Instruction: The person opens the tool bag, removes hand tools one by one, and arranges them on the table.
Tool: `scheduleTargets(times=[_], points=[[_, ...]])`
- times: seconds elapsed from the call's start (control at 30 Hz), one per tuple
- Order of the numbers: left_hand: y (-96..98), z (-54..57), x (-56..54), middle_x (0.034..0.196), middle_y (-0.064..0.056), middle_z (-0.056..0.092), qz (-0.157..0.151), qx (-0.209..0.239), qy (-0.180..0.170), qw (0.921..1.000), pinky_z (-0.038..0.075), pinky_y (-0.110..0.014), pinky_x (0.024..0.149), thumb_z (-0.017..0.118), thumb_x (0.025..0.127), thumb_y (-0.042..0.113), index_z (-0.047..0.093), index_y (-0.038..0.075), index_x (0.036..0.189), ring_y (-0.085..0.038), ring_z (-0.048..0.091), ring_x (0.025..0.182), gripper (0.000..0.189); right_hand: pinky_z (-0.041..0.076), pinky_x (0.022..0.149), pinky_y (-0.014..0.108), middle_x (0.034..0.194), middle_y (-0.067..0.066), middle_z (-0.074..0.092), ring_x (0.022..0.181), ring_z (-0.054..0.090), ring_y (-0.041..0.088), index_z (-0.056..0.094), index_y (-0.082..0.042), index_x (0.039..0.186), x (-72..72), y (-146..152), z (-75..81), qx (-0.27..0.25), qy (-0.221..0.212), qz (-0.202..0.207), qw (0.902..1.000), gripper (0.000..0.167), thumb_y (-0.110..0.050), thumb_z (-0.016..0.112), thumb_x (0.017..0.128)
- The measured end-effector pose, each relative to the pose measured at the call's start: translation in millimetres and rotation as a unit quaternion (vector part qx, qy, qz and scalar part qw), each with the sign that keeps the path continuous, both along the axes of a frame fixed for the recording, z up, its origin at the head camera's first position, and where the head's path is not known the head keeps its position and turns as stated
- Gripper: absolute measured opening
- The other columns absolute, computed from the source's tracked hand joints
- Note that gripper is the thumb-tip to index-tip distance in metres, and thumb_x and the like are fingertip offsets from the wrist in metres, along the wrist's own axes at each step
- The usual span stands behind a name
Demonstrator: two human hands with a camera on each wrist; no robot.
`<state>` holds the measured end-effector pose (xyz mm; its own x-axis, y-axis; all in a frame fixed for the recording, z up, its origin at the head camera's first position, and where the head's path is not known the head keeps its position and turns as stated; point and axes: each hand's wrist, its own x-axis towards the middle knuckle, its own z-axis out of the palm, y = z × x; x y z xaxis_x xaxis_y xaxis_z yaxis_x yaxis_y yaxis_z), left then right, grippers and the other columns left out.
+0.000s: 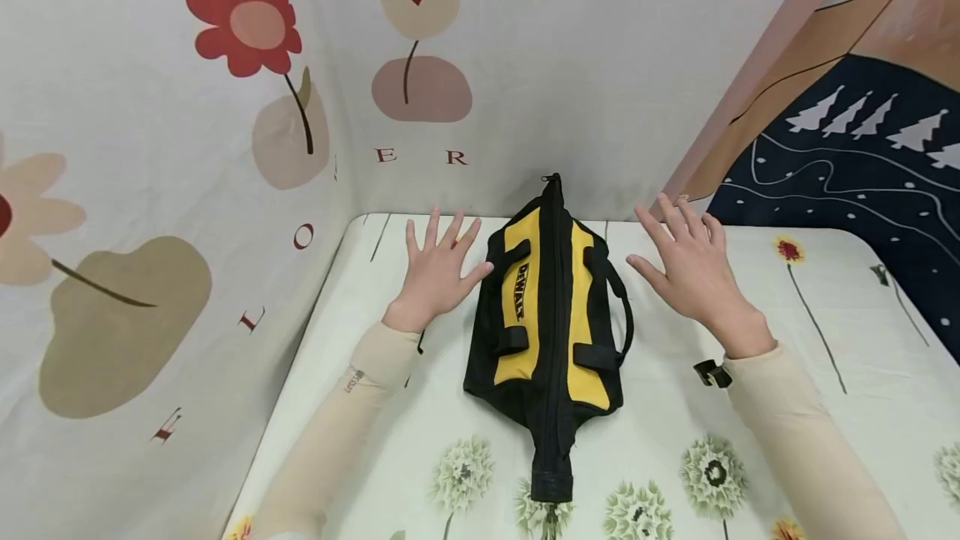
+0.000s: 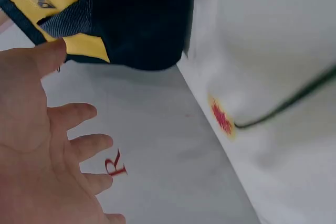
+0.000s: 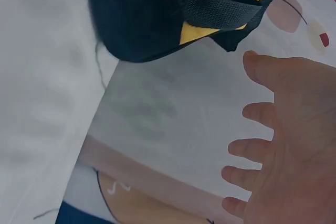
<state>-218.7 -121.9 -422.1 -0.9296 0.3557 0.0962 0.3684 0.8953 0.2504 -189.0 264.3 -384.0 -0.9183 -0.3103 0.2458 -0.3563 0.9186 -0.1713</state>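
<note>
A black and yellow zippered tool bag (image 1: 553, 307) lies on the flowered cloth in the middle of the head view, its zipper closed along the top. My left hand (image 1: 438, 275) is spread out at the bag's left side, the thumb close to its edge. On the other side my right hand (image 1: 693, 273) is spread as well, a small gap from the bag. Both palms hold nothing. In the left wrist view the bag (image 2: 136, 19) shows beyond the thumb of the left hand (image 2: 47, 145). The right wrist view has the bag (image 3: 142, 19) above the fingers of the right hand (image 3: 294, 140).
White cloth with dandelion prints (image 1: 637, 511) covers the table. Printed fabric walls (image 1: 525, 65) stand behind and at the left. A dark blue panel with white trees (image 1: 840, 165) hangs at the right. A small black clip (image 1: 712, 373) is at the right sleeve's cuff.
</note>
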Motion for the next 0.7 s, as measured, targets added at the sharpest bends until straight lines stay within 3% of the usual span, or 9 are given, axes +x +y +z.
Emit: scheduleTargets(times=[0.23, 0.47, 0.6, 0.7], points=[[25.7, -6.1, -17.2, 0.182, -0.016, 0.025, -0.01, 0.071, -0.025, 0.9971, -0.005, -0.076, 0.128, 0.041, 0.119, 0.05, 0.033, 0.014, 0.177, -0.047, 0.004, 0.17, 0.069, 0.017, 0.125, 0.076, 0.175, 0.03, 0.033, 0.158, 0.032, 0.054, 0.04, -0.008, 0.173, -16.6, -22.6, 7.7, -0.015, -0.01, 0.036, 0.9992, 0.07, -0.035, 0.065, 0.113], [50.3, -16.7, -41.3, 0.182, -0.013, 0.029, -0.004, 0.165, -0.053, 0.9849, 0.002, -0.073, 0.131, 0.034, 0.122, 0.044, 0.036, 0.013, 0.175, -0.043, 0.02, 0.168, 0.062, 0.027, 0.122, 0.073, 0.167, 0.029, 0.046, 0.15, 0.045, 0.052, 0.048, -0.006, 0.168, -45.5, -52.5, 14.0, -0.049, 0.004, 0.07, 0.9964, 0.061, -0.03, 0.064, 0.114], [61.1, -20.9, -52.8, 0.179, -0.013, 0.037, -0.002, 0.246, -0.054, 0.9678, 0.012, -0.067, 0.133, 0.035, 0.122, 0.039, 0.044, 0.011, 0.172, -0.037, 0.032, 0.165, 0.058, 0.034, 0.118, 0.071, 0.163, 0.027, 0.053, 0.149, 0.049, 0.048, 0.053, -0.005, 0.165, -64.1, -65.3, 16.1, -0.072, 0.007, 0.075, 0.9946, 0.055, -0.028, 0.061, 0.115], [68.9, -23.0, -59.2, 0.172, -0.013, 0.048, 0.0, 0.327, -0.072, 0.9422, 0.029, -0.058, 0.131, 0.04, 0.122, 0.038, 0.052, 0.01, 0.167, -0.034, 0.045, 0.158, 0.054, 0.036, 0.118, 0.071, 0.161, 0.025, 0.056, 0.148, 0.051, 0.047, 0.056, -0.005, 0.162, -77.8, -73.4, 18.9, -0.096, -0.003, 0.073, 0.9927, 0.052, -0.029, 0.06, 0.116]])
